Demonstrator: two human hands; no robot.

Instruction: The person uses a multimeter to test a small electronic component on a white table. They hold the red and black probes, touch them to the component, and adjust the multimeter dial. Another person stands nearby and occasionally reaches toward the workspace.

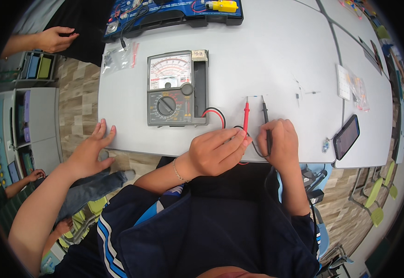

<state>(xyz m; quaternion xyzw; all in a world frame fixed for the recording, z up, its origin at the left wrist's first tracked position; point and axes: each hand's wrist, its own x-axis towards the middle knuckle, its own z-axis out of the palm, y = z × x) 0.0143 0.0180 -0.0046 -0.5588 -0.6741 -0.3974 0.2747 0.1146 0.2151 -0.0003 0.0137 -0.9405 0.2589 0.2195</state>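
Note:
My left hand (pixel 215 152) is closed around the red test probe (pixel 246 114), which points away from me. The black test probe (pixel 265 115) is in my right hand (pixel 282 142), fingers wrapped about its lower part. Both tips reach the ends of a small leaded component (pixel 255 96), apparently a resistor, lying on the white table (pixel 266 51). Whether the tips truly touch its leads is too small to tell. Red and black leads run from an analog multimeter (pixel 178 92) lying left of the probes, its round selector dial facing up.
Small components (pixel 297 96) lie right of the probes. A phone (pixel 347 137) rests near the right front edge, with a bagged kit (pixel 358 92) beyond. A blue electronics case (pixel 174 18) stands at the back. Another person's hand (pixel 90 150) is at the table's left edge.

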